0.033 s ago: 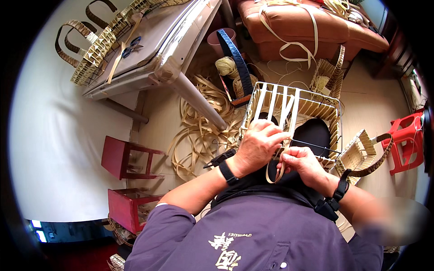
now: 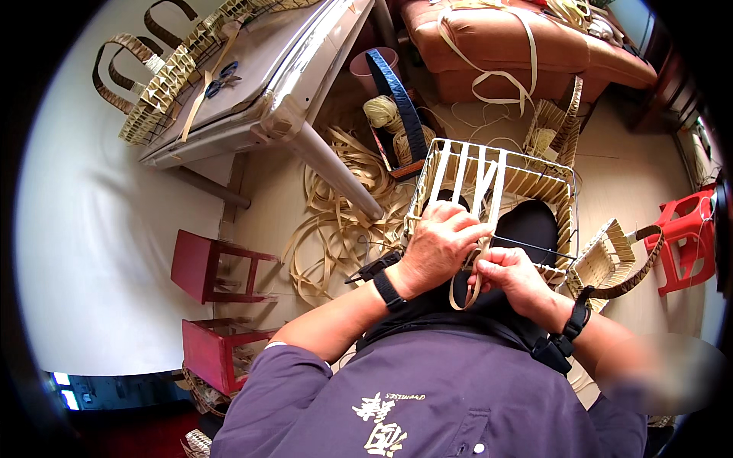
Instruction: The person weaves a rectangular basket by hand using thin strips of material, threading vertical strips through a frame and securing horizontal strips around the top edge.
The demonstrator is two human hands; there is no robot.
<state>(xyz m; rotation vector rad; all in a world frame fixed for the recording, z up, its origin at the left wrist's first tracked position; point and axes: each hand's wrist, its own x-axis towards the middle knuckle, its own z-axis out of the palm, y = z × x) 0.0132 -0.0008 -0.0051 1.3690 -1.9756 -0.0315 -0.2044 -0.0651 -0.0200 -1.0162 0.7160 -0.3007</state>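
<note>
A wire-framed basket (image 2: 563, 182) rests on my lap, its sides wrapped in pale straw-coloured strip. Several flat strips (image 2: 460, 174) run lengthwise across the left part of its open frame. My left hand (image 2: 439, 243) lies over the near edge, fingers closed around the strip (image 2: 459, 301) where it meets the frame. Close beside it, my right hand (image 2: 510, 276) pinches the same strip between thumb and fingers. The strip's slack hangs in a small loop below both hands. The left fingertips partly hide where it passes the wire.
Loose strip coils (image 2: 336, 221) cover the floor at left, near a table leg (image 2: 336, 169). A blue-handled basket (image 2: 405, 114) holds twine balls. Small baskets (image 2: 607, 256) and a red stool (image 2: 683, 244) stand at right. Scissors (image 2: 221, 79) lie on the table. Dark red stools (image 2: 210, 267) stand left.
</note>
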